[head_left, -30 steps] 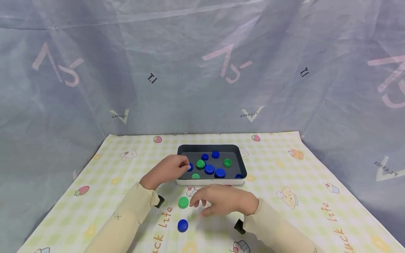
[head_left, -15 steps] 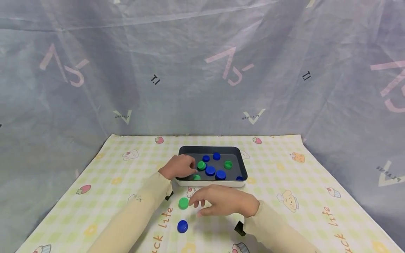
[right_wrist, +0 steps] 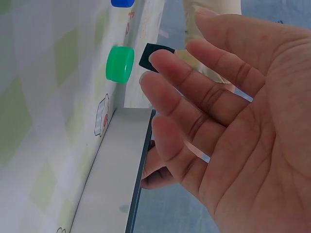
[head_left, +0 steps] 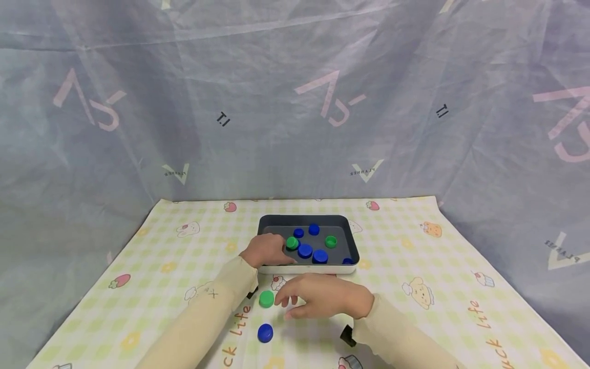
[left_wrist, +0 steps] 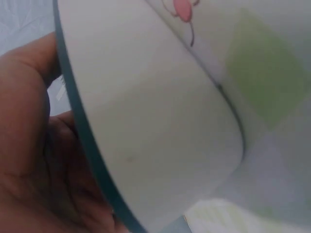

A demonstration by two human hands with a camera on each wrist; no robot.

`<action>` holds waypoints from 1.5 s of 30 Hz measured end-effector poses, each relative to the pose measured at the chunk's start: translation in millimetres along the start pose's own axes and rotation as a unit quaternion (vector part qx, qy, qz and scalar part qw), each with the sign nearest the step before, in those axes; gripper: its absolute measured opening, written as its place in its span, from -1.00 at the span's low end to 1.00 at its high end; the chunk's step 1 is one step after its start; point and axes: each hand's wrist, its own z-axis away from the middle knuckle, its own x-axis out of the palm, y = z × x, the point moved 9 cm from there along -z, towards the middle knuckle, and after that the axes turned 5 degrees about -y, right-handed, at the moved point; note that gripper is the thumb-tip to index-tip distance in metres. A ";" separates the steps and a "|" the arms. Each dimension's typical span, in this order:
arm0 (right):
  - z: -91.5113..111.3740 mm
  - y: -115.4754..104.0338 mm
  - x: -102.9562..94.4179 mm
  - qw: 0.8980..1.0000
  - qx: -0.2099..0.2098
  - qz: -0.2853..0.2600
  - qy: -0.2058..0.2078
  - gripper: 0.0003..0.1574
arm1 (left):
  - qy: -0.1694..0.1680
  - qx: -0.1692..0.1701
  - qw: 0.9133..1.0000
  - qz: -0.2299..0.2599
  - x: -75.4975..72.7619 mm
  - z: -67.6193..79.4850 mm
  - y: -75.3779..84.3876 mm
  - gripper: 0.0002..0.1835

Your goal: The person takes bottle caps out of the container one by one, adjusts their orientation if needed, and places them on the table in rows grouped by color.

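My left hand [head_left: 267, 249] reaches over the near left corner of a white tray [head_left: 306, 269] with a dark inside. Its fingertips are down among the bottle caps, and I cannot tell whether they pinch one. In the left wrist view the tray's outer wall [left_wrist: 136, 107] hides most of the fingers. Inside the tray, a green bottle cap [head_left: 292, 243] leans by several blue bottle caps [head_left: 304, 250]; another green cap [head_left: 331, 241] lies hollow side up. My right hand [head_left: 322, 295] hovers, fingers loosely bent, nothing in its palm [right_wrist: 248, 141]. Close to its fingertips sits a green cap [head_left: 266, 299].
A blue bottle cap [head_left: 265, 333] lies on the patterned tablecloth [head_left: 442, 328], nearer to me than the green one. Behind the table hangs a grey printed curtain [head_left: 258, 102]. Dark wrist cameras sit under both sleeves, one by the right cuff [head_left: 348, 335].
My left hand has moved right and deeper into the tray, covering the blue cap at its left and then the front green cap. The right hand has stayed put.
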 end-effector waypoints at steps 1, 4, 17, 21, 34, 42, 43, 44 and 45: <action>-0.1 0.0 0.3 1.000 -0.002 0.002 0.000 -0.65 | -0.001 0.001 1.000 0.002 1.3 -0.5 0.9 -0.43; -0.5 -0.1 1.2 1.000 -0.006 0.005 -0.003 -0.65 | -0.003 -0.001 1.000 0.008 3.8 -2.1 1.8 -0.39; -0.3 -0.1 1.4 1.000 -0.005 0.006 -0.004 -0.67 | 0.001 -0.008 0.998 0.067 9.7 -11.5 -2.4 -0.49; 0.4 -2.4 0.9 1.000 -0.008 -0.011 -0.003 -0.67 | 0.042 0.014 0.993 0.108 -12.7 1.1 -3.8 -0.63; 23.9 -7.4 -32.8 0.998 0.013 -0.036 0.042 -0.69 | 0.221 0.103 0.949 0.199 -126.5 101.4 2.9 -0.84; 22.8 -11.2 -32.9 0.998 -0.002 -0.041 0.037 -0.69 | 0.246 0.203 0.921 0.222 -125.3 128.8 18.8 -0.73; 22.5 -11.2 -32.0 0.999 -0.001 -0.037 0.034 -0.69 | 0.240 0.212 0.922 0.219 -122.9 128.5 20.2 -0.72; 22.5 -10.7 -31.6 0.999 0.001 -0.035 0.033 -0.70 | 0.233 0.219 0.922 0.217 -120.6 128.3 21.6 -0.70; 22.8 -9.4 -31.5 0.999 0.007 -0.035 0.032 -0.70 | 0.226 0.225 0.923 0.214 -118.4 127.8 22.5 -0.69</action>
